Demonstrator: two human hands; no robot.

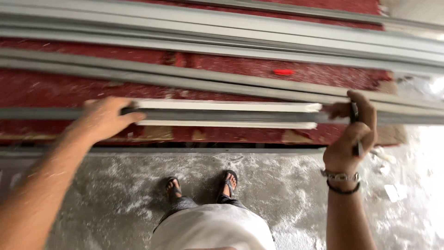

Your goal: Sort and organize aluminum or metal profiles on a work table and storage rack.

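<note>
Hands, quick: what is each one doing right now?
Left hand: open, fingers resting on the end of the short grey-and-white profile.
Right hand: closed around a thin dark pen-like tool.

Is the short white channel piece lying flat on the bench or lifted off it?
Lying flat. The white channel piece rests lengthwise on the red bench; the left hand presses its end.

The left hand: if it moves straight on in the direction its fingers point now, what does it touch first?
The left hand points right, along the short white channel piece that it already touches at the end. Going on, it would slide along this piece towards the right hand, which holds a dark pen-like tool. Depth is hard to judge.
</note>
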